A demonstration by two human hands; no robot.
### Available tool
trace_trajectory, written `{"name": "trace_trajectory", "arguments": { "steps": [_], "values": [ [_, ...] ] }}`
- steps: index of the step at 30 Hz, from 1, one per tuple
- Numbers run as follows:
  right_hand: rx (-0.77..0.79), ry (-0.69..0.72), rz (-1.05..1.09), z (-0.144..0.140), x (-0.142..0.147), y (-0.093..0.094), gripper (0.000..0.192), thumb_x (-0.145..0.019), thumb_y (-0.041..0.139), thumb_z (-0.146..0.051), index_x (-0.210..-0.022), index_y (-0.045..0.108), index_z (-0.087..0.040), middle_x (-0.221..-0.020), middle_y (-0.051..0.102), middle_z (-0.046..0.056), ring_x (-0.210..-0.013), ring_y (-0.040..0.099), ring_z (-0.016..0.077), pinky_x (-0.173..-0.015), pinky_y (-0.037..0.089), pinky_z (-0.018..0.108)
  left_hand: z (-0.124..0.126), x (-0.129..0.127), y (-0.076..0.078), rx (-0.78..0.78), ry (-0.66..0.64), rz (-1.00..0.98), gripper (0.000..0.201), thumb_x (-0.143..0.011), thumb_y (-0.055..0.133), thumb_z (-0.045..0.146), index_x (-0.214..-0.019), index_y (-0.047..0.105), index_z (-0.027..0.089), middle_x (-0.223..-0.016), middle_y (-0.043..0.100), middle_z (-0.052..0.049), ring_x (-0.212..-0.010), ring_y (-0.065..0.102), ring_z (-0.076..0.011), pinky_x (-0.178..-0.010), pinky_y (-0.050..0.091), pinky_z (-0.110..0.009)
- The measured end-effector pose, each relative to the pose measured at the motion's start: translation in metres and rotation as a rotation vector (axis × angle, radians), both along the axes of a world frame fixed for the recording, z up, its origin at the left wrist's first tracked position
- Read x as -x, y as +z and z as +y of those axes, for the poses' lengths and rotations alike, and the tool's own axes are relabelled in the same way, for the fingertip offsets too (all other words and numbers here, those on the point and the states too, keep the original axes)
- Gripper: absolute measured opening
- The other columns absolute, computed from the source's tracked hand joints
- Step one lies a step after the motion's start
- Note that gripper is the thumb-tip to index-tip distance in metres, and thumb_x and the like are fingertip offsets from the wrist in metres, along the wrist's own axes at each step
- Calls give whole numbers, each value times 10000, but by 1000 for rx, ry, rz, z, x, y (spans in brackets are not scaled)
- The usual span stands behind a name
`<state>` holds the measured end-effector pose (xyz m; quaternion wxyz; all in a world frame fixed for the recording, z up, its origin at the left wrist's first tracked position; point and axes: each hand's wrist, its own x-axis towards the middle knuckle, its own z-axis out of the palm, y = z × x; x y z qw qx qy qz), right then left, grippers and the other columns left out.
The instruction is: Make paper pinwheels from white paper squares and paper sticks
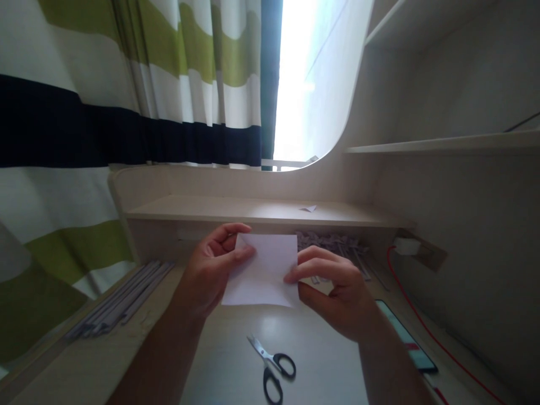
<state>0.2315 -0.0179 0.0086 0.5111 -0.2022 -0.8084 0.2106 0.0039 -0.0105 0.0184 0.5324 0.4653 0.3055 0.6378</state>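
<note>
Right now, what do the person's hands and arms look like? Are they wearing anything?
Both arms are bare with no sleeves in view. The left hand and right hand have no gloves, rings, watch or bracelet that I can see. The nails look short and plain.

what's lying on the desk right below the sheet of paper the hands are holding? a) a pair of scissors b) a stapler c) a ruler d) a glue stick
a: a pair of scissors with black handles lies on the desk just below the white paper, which the left hand and right hand hold up by its sides.
</note>
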Motion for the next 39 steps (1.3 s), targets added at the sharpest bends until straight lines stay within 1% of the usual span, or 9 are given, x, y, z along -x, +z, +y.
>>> {"name": "trace_trajectory", "arguments": {
  "steps": [4, 10, 16, 20, 24, 29, 34, 37, 39],
  "values": [
    [-116, -67, 53, 0, 3, 0, 224, -861, 730, -65, -953, 811, -252, -985, 712, 44, -878, 690, 171, -758, 550, 299, 6, -1, 1, 104, -21, -48, 364, -629, 934, 288, -883, 712, 152, -709, 724, -11, -569, 652, -130, -516, 520, -210],
    [-206, -119, 56, 2, 3, -2, 231, -879, 705, -59, -976, 804, -244, -1000, 695, 50, -881, 685, 166, -735, 550, 300, 10, 1, 0, 112, -58, 35, 386, -645, 935, 344, -904, 795, 94, -686, 732, -51, -551, 629, -113, -471, 483, -166],
    [-170, -67, -7, 4, 2, -4, 235, -868, 704, -43, -984, 793, -226, -1034, 688, 50, -922, 682, 162, -773, 561, 299, 11, 5, 1, 139, -142, 86, 320, -687, 899, 335, -900, 793, 120, -685, 739, -52, -547, 651, -131, -475, 483, -181],
    [-139, -92, -39, 3, 2, -6, 288, -836, 720, -36, -996, 805, -259, -1160, 648, 59, -1026, 672, 191, -828, 570, 332, 12, 6, -1, 136, -32, 99, 288, -660, 908, 350, -787, 739, 154, -626, 706, -10, -492, 614, -123, -451, 454, -191],
    [-235, -199, -76, -1, 2, -5, 212, -837, 774, -106, -947, 822, -281, -1446, 536, 59, -1334, 532, 291, -1078, 473, 463, 8, 6, -2, 51, 128, 228, 293, -665, 906, 373, -759, 732, 157, -647, 715, 0, -512, 613, -117, -464, 439, -187],
    [-347, -163, -168, -3, 3, 2, 145, -853, 786, -155, -931, 814, -274, -1422, 622, 44, -1415, 447, 324, -1162, 396, 524, -3, 7, 1, -55, 176, 499, 223, -754, 850, 379, -800, 787, 170, -769, 782, -31, -656, 668, -140, -563, 482, -190],
    [-261, -47, -163, -1, 6, 2, 129, -892, 774, -145, -975, 774, -245, -1071, 771, 40, -1168, 621, 260, -1057, 482, 479, -7, 6, 0, -136, 102, 686, 162, -836, 791, 359, -852, 824, 201, -789, 784, -30, -685, 668, -145, -585, 488, -200],
    [-153, -103, -76, -1, 9, -1, 68, -914, 750, -156, -945, 748, -216, -916, 734, 40, -931, 664, 208, -867, 541, 404, -10, 3, -1, -156, 26, 668, 166, -854, 779, 345, -888, 837, 193, -782, 778, -38, -649, 652, -142, -555, 482, -203],
    [-102, -159, -38, 0, 10, -2, 39, -907, 754, -166, -912, 749, -205, -939, 707, 51, -894, 663, 196, -797, 541, 372, -12, 0, -1, -165, -10, 639, 175, -875, 764, 337, -937, 844, 195, -783, 774, -39, -649, 650, -138, -547, 478, -197]
  ]
}}
